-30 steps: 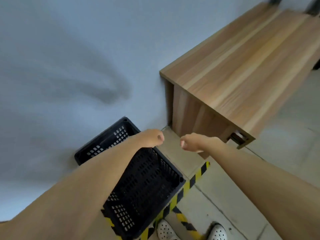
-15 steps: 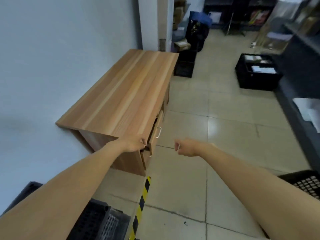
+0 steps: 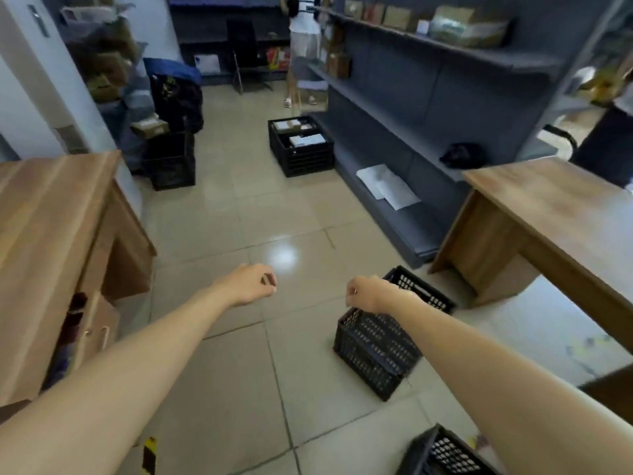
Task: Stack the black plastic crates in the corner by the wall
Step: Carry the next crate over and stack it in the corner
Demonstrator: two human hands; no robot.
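Observation:
An empty black perforated crate (image 3: pixel 373 347) stands on the tiled floor to the right of centre, partly behind my right forearm. A second black crate (image 3: pixel 442 452) shows only a corner at the bottom edge. My left hand (image 3: pixel 251 284) hovers over bare floor with fingers curled and nothing in it. My right hand (image 3: pixel 368 293) hangs just above the first crate's near rim, fingers curled loosely, holding nothing. Neither hand touches a crate.
A wooden cabinet (image 3: pixel 51 241) stands at the left, a wooden desk (image 3: pixel 555 214) at the right. Grey shelving (image 3: pixel 404 132) runs along the right. Farther off are a filled black crate (image 3: pixel 301 149), another crate (image 3: pixel 171 162) and a person (image 3: pixel 303 46).
The view has swung right, away from the wall corner and the crate there, into the room. Both arms stay stretched out in front with curled, empty hands.

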